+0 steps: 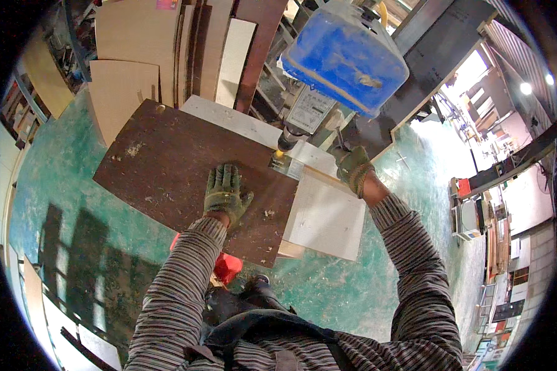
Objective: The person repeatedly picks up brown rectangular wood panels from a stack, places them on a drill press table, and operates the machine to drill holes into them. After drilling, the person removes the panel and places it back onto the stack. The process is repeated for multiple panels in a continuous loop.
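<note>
My left hand (226,196), in a greenish knit glove, lies flat on a dark brown board (173,157), fingers stretched out and pointing away from me. To the right, my gloved right hand (354,168) is closed round what looks like the feed lever (340,137) of a drill press; the glove hides most of the grip. The machine's chuck (286,140) hangs over the brown board's far right edge, with a yellow-looking bit or cutter (279,154) below it. Under the brown board, a white board (327,213) shows on the right. Wood shavings lie scattered on the brown surface.
The drill press's dusty blue cover (346,62) looms at the far side. Tall sheets of board (136,37) lean at the back left. Something red (228,268) sits below the brown board's near edge. A green floor (328,290) surrounds the work; racks stand far right.
</note>
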Available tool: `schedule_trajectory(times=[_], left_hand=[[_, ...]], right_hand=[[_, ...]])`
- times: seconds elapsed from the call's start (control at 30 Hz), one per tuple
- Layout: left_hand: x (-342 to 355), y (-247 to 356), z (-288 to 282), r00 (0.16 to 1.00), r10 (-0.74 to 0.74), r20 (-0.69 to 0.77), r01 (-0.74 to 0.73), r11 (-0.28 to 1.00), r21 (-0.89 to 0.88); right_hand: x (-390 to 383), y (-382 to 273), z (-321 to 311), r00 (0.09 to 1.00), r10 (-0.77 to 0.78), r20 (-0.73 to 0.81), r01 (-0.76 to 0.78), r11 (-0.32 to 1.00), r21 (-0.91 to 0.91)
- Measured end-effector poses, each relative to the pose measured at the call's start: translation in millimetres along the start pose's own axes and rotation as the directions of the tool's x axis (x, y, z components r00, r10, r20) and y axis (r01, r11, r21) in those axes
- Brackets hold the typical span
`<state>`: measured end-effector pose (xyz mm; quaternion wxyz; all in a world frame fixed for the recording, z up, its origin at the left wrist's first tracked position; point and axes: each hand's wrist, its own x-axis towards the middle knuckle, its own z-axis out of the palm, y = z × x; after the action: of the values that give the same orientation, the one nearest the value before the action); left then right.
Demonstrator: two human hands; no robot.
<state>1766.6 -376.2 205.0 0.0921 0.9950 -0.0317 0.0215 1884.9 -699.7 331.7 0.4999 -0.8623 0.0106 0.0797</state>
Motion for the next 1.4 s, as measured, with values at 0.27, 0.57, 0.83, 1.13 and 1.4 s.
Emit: schedule_trajectory(times=[0.27, 0.57, 0.83, 1.13, 1.4], left_hand=[[1.7, 9.0, 1.0, 0.995, 0.044, -0.092, -0.048, 0.998, -0.043], [3.8, 11.9, -8.0, 0.999, 0.028, -0.021, -0.029, 0.999, -0.021], [1.7, 8.4, 1.8, 0.997, 0.062, -0.039, -0.064, 0.996, -0.064], [-0.9, 4.5, -2.4, 0.998, 0.041, -0.05, -0.042, 0.999, -0.031], [-6.4, -7.9, 14.3, 0.998, 0.013, -0.069, -0.014, 1.0, -0.003]], right_hand=[[8.2, 51.2, 5.7, 0.948, -0.196, -0.249, 0.203, 0.979, 0.002], [-6.8, 27.3, 33.2, 0.822, -0.375, -0.429, 0.26, 0.916, -0.305], [24.6, 92.3, 45.7, 0.722, -0.538, -0.435, 0.313, 0.815, -0.488], [18.9, 68.2, 62.7, 0.748, -0.504, -0.432, 0.156, 0.766, -0.623], [-7.0, 13.5, -14.8, 0.853, -0.5, -0.149, 0.367, 0.779, -0.509]])
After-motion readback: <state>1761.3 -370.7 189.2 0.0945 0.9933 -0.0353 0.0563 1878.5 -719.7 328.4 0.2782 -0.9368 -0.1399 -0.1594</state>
